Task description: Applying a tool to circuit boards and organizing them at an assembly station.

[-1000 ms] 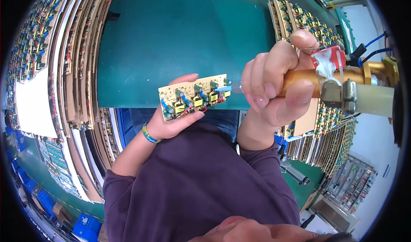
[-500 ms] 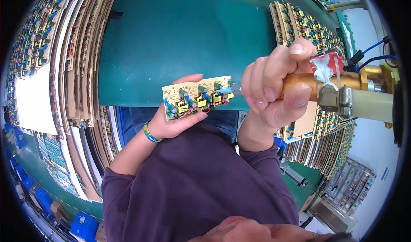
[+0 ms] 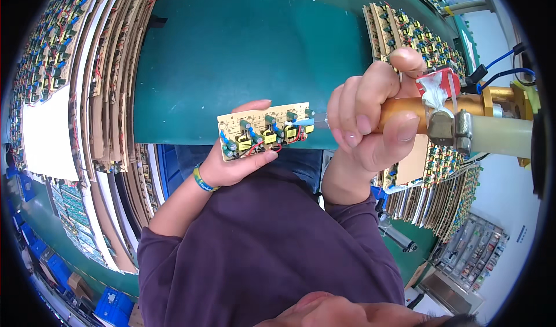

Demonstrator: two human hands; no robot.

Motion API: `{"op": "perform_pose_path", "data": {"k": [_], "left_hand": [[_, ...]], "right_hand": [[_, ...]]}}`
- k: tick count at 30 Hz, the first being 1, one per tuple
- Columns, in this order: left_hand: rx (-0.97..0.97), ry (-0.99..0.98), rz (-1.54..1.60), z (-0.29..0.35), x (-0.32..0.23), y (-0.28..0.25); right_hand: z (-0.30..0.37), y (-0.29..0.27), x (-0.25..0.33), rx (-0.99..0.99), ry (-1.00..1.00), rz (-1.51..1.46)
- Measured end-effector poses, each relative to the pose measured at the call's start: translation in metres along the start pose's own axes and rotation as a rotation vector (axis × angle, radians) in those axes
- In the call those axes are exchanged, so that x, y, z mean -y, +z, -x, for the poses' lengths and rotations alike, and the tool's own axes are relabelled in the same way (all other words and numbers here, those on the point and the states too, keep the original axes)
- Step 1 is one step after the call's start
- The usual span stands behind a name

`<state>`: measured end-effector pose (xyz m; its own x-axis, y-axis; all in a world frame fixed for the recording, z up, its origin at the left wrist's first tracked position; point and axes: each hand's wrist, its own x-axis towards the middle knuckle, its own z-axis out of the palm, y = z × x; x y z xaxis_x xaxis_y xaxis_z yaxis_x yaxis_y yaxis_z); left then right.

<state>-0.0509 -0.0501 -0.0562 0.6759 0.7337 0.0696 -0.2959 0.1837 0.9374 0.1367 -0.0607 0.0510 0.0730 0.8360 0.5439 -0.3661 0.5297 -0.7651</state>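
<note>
My left hand [image 3: 234,168] grips a tan circuit board [image 3: 231,127] by its left end, thumb along the near edge and fingers behind. Rows of green capacitors, yellow transformers, blue parts and red wires stand on the board. In my right hand [image 3: 368,110] is a glue dispensing gun [image 3: 402,111] with a copper-coloured barrel, closed fingers around it. Its tapered blue nozzle [image 3: 304,122] points left, the tip among the parts on the board's right half. A red switch block [image 3: 446,84] smeared with white paste sits on the barrel, near my raised index finger.
Layered stacks of boards and cardboard [image 3: 110,78] line the left side, with a white sheet [image 3: 46,133]. More populated boards [image 3: 428,40] are stacked at the right. A green work surface [image 3: 249,55] spans the middle. Blue cables [image 3: 509,75] and a pale hose [image 3: 501,136] trail from the gun.
The board and the gun's nozzle have shifted slightly left together. My right index finger has lifted a little away from the red switch block. Both hands keep their hold.
</note>
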Motion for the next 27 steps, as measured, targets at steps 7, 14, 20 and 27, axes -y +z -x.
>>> {"op": "perform_pose_path", "data": {"k": [7,14,20,27], "left_hand": [[-0.04,-0.047,0.128,-0.0027,0.0059,-0.0021],[-0.09,-0.048,0.203,-0.0052,0.0078,-0.0022],[-0.082,-0.038,0.205,-0.0059,0.0059,0.0],[-0.087,-0.035,0.215,-0.0062,0.0036,0.0019]], "right_hand": [[-0.0009,0.0052,0.0015,-0.001,0.0,-0.012],[0.0033,0.0066,0.0022,0.038,0.008,0.031],[0.0047,0.0053,0.0003,0.05,-0.007,0.037],[0.0053,0.0029,0.0005,0.079,-0.005,0.011]]}}
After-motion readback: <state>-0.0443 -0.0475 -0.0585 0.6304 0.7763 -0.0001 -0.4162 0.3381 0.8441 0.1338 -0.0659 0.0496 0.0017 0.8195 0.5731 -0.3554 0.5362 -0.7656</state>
